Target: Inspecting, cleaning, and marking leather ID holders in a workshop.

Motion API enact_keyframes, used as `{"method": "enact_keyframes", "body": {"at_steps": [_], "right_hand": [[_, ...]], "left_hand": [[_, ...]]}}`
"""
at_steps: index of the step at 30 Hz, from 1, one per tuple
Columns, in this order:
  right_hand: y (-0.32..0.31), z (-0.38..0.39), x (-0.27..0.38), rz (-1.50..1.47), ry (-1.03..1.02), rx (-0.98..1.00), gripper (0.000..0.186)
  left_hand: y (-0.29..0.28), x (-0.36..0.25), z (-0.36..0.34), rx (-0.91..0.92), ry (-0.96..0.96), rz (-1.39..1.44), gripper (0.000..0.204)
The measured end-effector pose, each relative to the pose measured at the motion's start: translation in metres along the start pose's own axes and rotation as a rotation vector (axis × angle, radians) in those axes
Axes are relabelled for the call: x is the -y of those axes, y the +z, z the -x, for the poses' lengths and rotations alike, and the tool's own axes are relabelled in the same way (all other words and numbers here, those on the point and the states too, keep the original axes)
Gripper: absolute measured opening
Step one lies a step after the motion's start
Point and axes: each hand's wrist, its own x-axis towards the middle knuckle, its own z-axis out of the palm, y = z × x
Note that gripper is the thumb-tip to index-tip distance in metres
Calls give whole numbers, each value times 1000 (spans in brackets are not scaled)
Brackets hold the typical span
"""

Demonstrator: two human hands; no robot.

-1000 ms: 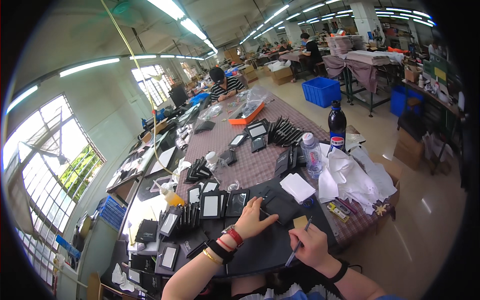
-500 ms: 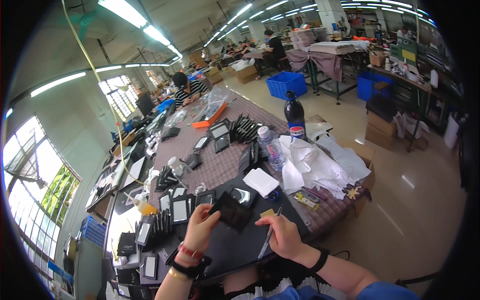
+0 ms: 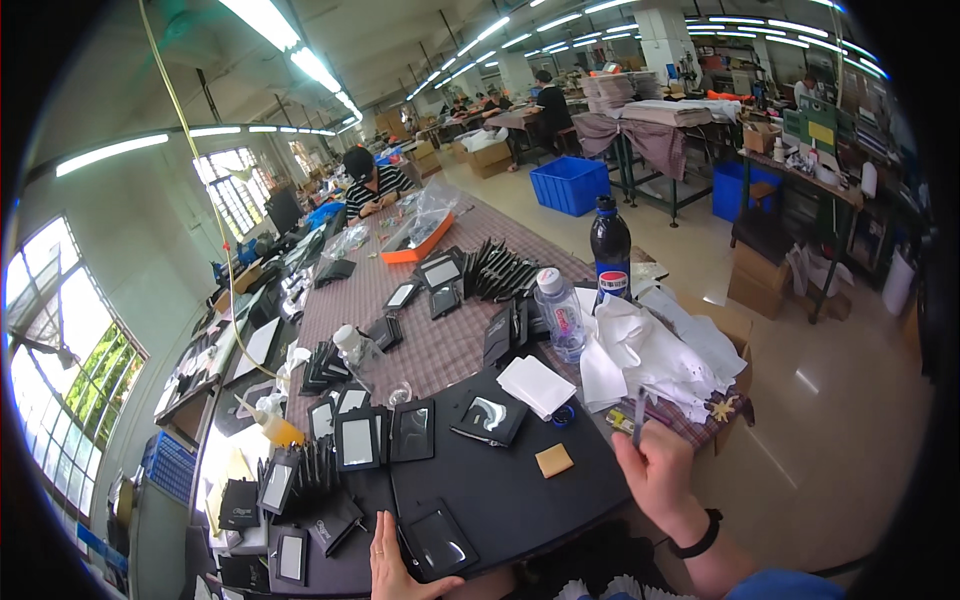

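A black card holder with a clear window (image 3: 440, 540) lies on the black work mat (image 3: 520, 510) at the near edge. Against its left and lower sides rests my left hand (image 3: 398, 568), fingers stretched and thumb spread, gripping nothing. My right hand (image 3: 662, 475) is raised at the right edge of the mat, its fingers closed round a slim silver pen (image 3: 639, 415) that points up. Between the hands sits a small tan pad (image 3: 553, 460). Farther back on the mat are another black holder (image 3: 490, 414) with a shiny window and a stack of white cards (image 3: 537, 386).
Several black holders stand in a row (image 3: 312, 465) at left, near a bottle of yellow liquid (image 3: 280, 430). A clear bottle (image 3: 562, 315), a dark soda bottle (image 3: 610, 250) and crumpled white cloth (image 3: 650, 350) stand back right. A co-worker (image 3: 372, 183) sits at the far end.
The card holder that my left hand held up over the mat now lies at the near edge, and that hand has loosened and dropped. My right hand has moved right with the pen.
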Motion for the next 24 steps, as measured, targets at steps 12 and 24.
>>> {"method": "enact_keyframes", "body": {"at_steps": [12,24], "right_hand": [[3,-4,22,357,-26,203,23],[95,42,106,-511,99,783,37]], "left_hand": [[-11,19,-18,110,109,-101,120],[6,42,-8,-153,205,331,133]]}}
